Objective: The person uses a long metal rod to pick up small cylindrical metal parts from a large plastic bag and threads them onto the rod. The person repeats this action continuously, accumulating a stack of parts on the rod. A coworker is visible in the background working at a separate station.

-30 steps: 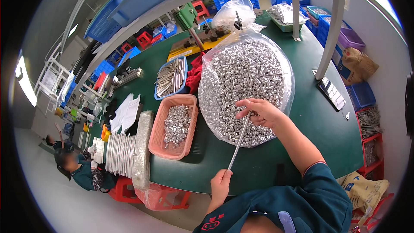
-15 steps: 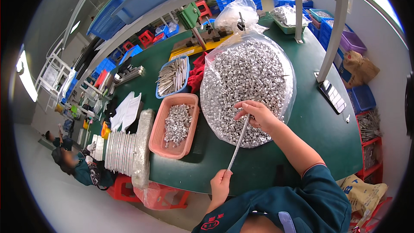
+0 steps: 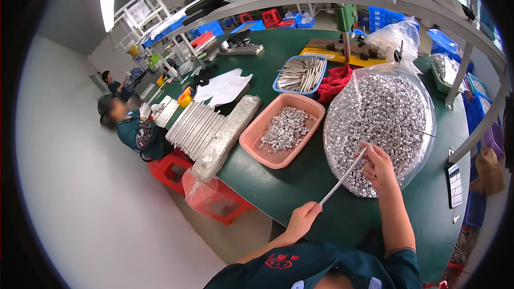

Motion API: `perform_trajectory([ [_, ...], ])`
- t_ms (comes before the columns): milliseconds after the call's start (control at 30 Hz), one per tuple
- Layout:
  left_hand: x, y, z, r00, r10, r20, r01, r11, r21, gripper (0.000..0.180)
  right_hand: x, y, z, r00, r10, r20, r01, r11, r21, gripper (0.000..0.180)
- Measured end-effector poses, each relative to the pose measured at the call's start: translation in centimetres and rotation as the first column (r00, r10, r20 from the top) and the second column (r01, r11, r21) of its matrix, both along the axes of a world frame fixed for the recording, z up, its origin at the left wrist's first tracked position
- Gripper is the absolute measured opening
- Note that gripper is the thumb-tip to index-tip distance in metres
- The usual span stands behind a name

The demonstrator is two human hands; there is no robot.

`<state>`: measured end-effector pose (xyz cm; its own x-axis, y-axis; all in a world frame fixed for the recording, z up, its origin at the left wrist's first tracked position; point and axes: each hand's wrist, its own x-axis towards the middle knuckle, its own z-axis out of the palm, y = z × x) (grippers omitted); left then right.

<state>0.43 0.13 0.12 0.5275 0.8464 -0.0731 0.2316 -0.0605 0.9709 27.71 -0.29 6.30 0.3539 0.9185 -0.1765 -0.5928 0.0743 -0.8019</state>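
The thin metal rod [image 3: 342,175] is slanting across the near edge of the green table [image 3: 300,182], and I am pinching its lower end in my left hand [image 3: 305,218] while my right hand [image 3: 379,167] is closing around its upper end, fingers curled, right at the rim of the heap of small silver sleeves [image 3: 380,118]. That heap is lying on a clear plastic bag spread flat, touching my right hand.

As I judge it, the rod could slip or tilt, since I am gripping it only at its two ends. Any sleeves threaded on it might then slide off toward my lap. My right wrist is also pressing on the heap's edge, so loose sleeves could roll off the plastic and over the table edge.

Counting what I am seeing: one rod in my hands, one big heap of sleeves too many to count, one pink tray [image 3: 282,136] holding a smaller pile just left of the heap, one blue tray [image 3: 301,75] of rods behind it, one red cloth [image 3: 334,83] between them, and two other people seated far left.
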Motion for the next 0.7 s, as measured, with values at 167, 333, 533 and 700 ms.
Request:
perform_trajectory([
  [167,-0.2,-0.1,-0.2,0.999,0.03,0.02,-0.028,0.998,-0.055,0.02,1.0,0.7,-1.7,0.881,-0.078,0.466,0.18,0.967,-0.179,0.022],
  [333,-0.5,0.3,-0.2,0.999,0.018,0.041,-0.013,0.992,-0.128,0.023,0.7,0.5,-0.9,0.257,-0.04,0.966,0.33,0.943,-0.049,0.016],
  [533,-1.5,1.6,2.0,0.982,0.032,0.188,0.033,0.943,-0.332,0.031,-0.1,-0.1,0.1,-0.273,-0.158,0.949,0.349,0.903,0.251,0.017],
  [700,-3.9,3.4,5.4,0.945,0.176,0.276,-0.012,0.861,-0.508,0.051,-6.9,0.4,3.0,-0.151,-0.225,0.962,0.049,0.971,0.235,0.021],
])
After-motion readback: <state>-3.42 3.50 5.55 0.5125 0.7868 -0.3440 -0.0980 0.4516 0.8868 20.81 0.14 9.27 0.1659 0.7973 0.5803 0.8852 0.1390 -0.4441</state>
